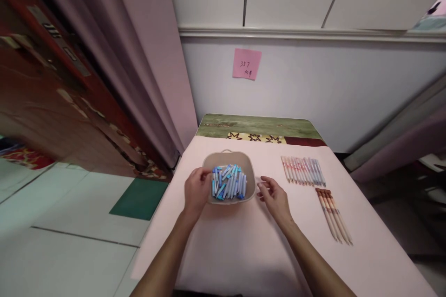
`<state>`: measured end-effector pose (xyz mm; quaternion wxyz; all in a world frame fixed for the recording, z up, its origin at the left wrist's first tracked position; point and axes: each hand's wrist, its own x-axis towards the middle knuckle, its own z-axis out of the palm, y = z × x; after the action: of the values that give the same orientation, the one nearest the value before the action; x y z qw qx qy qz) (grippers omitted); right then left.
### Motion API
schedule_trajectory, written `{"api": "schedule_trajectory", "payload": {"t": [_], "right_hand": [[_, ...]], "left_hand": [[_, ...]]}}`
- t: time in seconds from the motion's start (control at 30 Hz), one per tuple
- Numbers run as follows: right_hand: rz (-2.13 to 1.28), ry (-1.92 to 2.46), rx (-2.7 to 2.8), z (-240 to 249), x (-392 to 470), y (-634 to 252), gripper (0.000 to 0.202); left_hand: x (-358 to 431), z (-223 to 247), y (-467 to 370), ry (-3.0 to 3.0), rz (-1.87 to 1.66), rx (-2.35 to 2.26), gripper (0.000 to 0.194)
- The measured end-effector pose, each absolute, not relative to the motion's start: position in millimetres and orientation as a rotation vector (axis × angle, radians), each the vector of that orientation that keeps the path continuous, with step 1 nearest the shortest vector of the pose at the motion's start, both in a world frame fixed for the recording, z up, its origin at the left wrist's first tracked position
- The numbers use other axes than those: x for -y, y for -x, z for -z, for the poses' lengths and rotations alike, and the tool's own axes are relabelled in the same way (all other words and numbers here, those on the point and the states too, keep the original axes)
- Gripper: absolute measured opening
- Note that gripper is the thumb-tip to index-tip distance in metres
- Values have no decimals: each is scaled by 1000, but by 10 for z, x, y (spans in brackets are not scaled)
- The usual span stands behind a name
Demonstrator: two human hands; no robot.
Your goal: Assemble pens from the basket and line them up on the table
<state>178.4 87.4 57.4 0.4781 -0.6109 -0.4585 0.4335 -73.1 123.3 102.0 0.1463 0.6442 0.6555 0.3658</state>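
Observation:
A beige plastic basket with rounded corners stands on the pink-covered table, holding many blue and pale-lilac pens lying in a loose heap. My left hand is at its left side, the fingers bent over the rim. Just off the basket's right wall is my right hand, its fingers slightly curled and apart, with nothing visible in them. Right of that hand, a row of slim pastel pens lies side by side. Nearer to me are several pens with brown tops and cream bodies.
The pink cover stops short of the table's green patterned far end. A pink note with handwriting is on the wall behind. On the left are a purple curtain, a reddish wooden door and a green mat.

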Motion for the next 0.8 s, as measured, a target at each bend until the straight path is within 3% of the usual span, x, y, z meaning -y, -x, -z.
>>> {"api": "schedule_trajectory", "payload": {"t": [0.17, 0.47, 0.8], "right_hand": [[-961, 1471, 1033, -687, -808, -1913, 51], [-902, 1472, 1110, -897, -630, -2017, 42], [-466, 1658, 2067, -975, -632, -1600, 25]], "left_hand": [[-1412, -1001, 249, -2044, -558, -1593, 16], [-1537, -816, 187, -2098, -313, -1595, 21], [-1338, -894, 120, -1959, -176, -1774, 22]]}}
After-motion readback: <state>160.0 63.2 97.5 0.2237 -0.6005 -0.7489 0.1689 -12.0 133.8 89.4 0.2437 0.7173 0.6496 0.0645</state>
